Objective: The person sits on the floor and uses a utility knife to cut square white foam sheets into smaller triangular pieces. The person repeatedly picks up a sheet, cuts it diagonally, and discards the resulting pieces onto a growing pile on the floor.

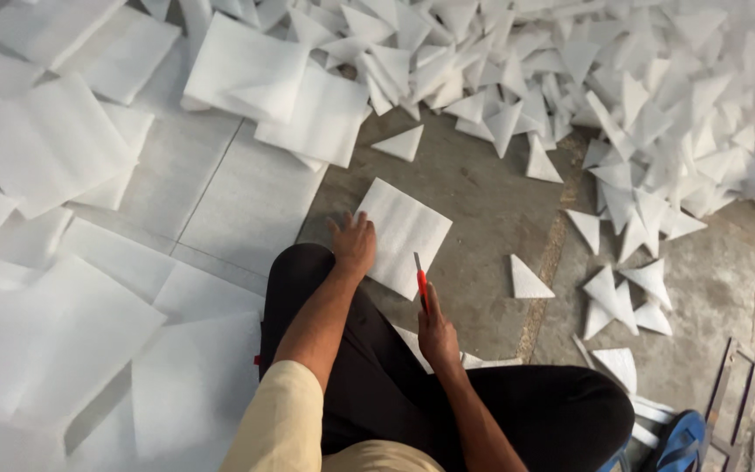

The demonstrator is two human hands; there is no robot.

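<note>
Foam square (404,232) lies flat on the concrete floor (482,192), just beyond my knee. My left hand (353,245) presses open-palmed on its near corner, pinning it. My right hand (437,336) grips an orange knife (421,281), blade at the square's near edge. Cut triangles (640,131) are heaped beyond it.

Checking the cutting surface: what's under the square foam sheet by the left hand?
Bare grey concrete floor shows around the square foam sheet. Left hand presses its edge. Anything beneath is covered.

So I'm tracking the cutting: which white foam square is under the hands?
The square sheet on bare concrete: left hand pins it, right hand holds the red cutter.
</note>
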